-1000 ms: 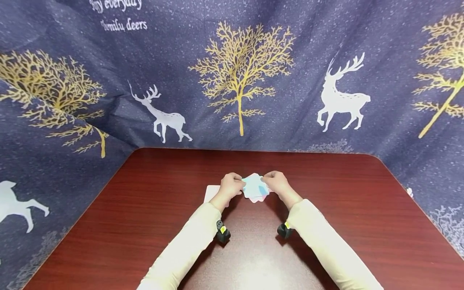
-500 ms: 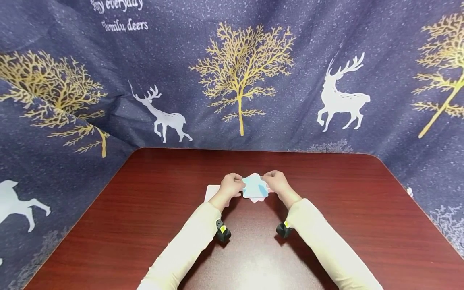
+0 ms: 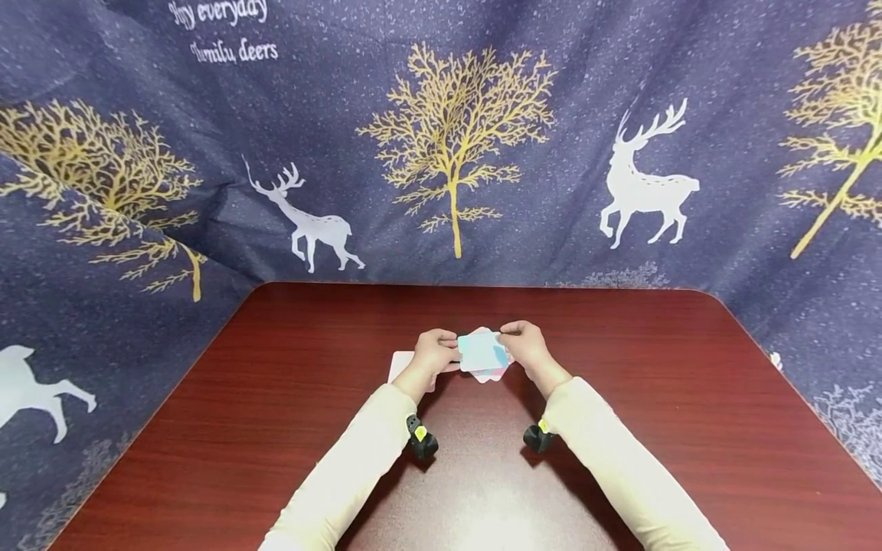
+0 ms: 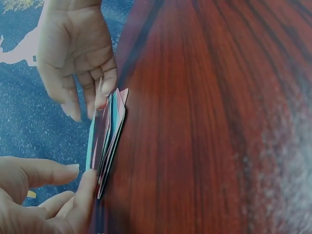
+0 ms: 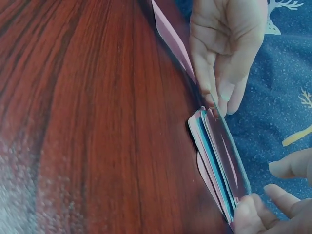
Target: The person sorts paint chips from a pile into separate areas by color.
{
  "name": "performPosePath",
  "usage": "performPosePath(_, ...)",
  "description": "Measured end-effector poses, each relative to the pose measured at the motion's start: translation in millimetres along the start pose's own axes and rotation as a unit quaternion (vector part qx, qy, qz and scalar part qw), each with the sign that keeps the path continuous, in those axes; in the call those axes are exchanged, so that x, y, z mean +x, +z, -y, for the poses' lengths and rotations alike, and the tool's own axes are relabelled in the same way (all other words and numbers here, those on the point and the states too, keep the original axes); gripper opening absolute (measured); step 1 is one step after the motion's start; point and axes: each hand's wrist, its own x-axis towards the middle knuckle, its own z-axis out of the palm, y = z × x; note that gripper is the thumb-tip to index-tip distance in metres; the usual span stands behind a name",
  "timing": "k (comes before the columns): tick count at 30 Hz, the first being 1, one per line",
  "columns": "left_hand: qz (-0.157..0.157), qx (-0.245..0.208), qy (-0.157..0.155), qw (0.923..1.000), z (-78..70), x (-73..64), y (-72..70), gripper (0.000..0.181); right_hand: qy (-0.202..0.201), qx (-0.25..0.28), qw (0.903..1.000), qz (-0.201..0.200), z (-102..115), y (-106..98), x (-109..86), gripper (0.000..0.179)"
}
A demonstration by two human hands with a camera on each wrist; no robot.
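Note:
A pale blue card (image 3: 477, 352) lies over a loose pile of pink and blue cards (image 5: 207, 146) on the table. Its edge stands slightly raised, and its dark underside shows in both wrist views. My left hand (image 3: 432, 353) is at the left end of this card, thumb at its edge and fingers spread apart. On the opposite side, my right hand (image 3: 529, 344) pinches the upper right corner between thumb and forefinger. In the left wrist view, the right fingertips (image 4: 101, 100) overlap the card's far end.
A pale pink card (image 3: 401, 364) lies left of the pile, partly hidden by the left hand. The brown wooden table (image 3: 303, 337) ends before a dark blue cloth (image 3: 400, 229) with trees and deer.
The top pale blue card has turned and now sits more level, its left end reaching further left. The left fingers have drawn slightly left and spread; the right hand has barely moved.

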Motion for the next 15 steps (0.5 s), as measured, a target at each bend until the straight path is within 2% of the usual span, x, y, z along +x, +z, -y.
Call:
performPosePath(9, -0.010, -0.052, 0.006, 0.9986, -1.8, 1.2, -5.0, 0.043, -0.034, -0.016, 0.9985, -0.040, 0.2, 0.4, -0.4, 0.030)
performPosePath(15, 0.003, -0.086, 0.009, 0.9962, -7.4, 0.5, -5.4, 0.042, -0.043, 0.008, 0.9979, -0.048, 5.1, -8.1, -3.0, 0.033)
